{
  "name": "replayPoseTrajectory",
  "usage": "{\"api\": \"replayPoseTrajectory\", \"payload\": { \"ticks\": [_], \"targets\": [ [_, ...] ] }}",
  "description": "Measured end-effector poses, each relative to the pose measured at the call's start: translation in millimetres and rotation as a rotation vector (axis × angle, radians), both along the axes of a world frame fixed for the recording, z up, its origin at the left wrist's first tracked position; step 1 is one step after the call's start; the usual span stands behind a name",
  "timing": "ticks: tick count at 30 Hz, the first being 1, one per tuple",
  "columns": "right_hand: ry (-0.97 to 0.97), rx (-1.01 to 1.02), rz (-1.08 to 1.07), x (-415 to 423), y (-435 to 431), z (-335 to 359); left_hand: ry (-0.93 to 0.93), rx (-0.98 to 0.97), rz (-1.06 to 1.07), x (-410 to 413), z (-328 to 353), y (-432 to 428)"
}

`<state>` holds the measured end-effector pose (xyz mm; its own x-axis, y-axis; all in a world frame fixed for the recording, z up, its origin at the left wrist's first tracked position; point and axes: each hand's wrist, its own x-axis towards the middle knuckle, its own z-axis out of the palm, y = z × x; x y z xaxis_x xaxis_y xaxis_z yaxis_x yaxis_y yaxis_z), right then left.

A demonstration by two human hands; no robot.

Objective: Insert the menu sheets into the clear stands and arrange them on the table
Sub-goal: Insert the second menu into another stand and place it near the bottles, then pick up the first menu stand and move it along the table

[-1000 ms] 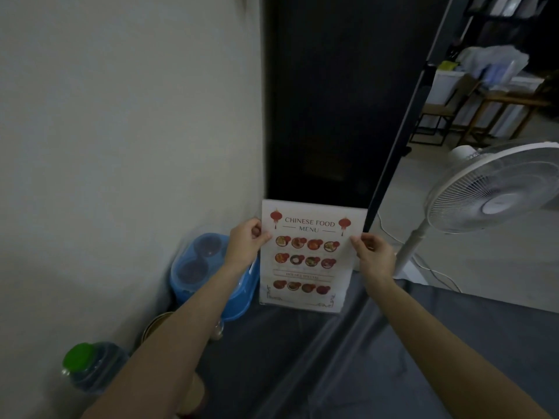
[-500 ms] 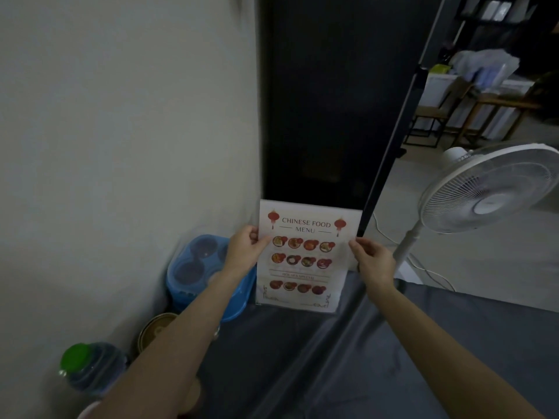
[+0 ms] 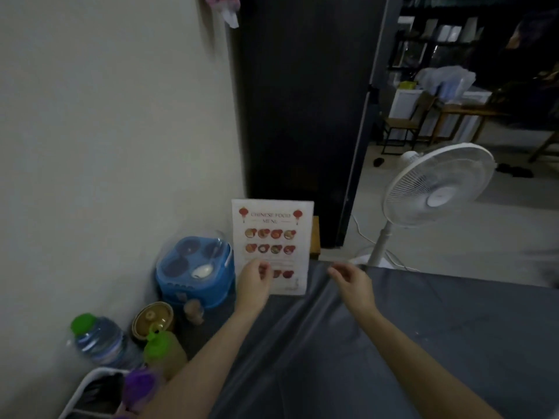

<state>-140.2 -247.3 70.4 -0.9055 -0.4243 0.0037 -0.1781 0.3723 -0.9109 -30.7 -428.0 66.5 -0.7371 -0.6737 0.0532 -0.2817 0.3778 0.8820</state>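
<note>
A white menu sheet (image 3: pixel 272 237) headed "Chinese Food Menu", with red lanterns and rows of dish pictures, stands upright at the far edge of the grey-covered table (image 3: pixel 393 343). It looks framed by a clear stand, though the stand's edges are hard to make out. My left hand (image 3: pixel 254 282) grips its lower left corner, fingers over the bottom row of pictures. My right hand (image 3: pixel 354 282) hovers to the right of the sheet, apart from it, fingers spread and holding nothing.
A blue lidded container (image 3: pixel 193 267) sits left of the menu against the wall. Nearer me are a gold-lidded jar (image 3: pixel 152 319), a green-capped water bottle (image 3: pixel 96 340), a green-capped bottle (image 3: pixel 163 349) and a white basket (image 3: pixel 90 391). A white standing fan (image 3: pixel 438 189) is beyond the table's right side.
The menu has come down from mid-air to stand at the table's far edge. My right hand has let go and drawn away to the right. My left hand slid down to the lower corner.
</note>
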Motion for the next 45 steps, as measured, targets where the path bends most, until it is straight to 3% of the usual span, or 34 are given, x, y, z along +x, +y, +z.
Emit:
{"api": "replayPoseTrajectory", "payload": {
  "ticks": [4, 7, 17, 30, 45],
  "targets": [
    [0.209, 0.373, 0.199, 22.9, 51.5, -26.4, -0.154, -0.187, -0.203, 19.3, -25.1, 73.6],
    [0.228, 0.6, 0.314, 41.5, 86.5, -43.8, -0.364, -0.432, -0.302, 29.6, -47.8, 120.1],
    [0.295, 0.769, 0.45, 92.1, 196.6, -72.2, -0.684, -0.721, -0.459, 68.7, -77.6, 232.5],
    [0.231, 0.773, 0.334, 114.2, 301.3, -67.3, -0.652, -0.729, -0.616, 64.5, -74.9, 337.2],
    [0.002, 0.64, -0.075, 133.7, 436.9, -36.2, -0.429, -0.312, -0.678, 34.0, -65.1, 416.8]
  ]
}}
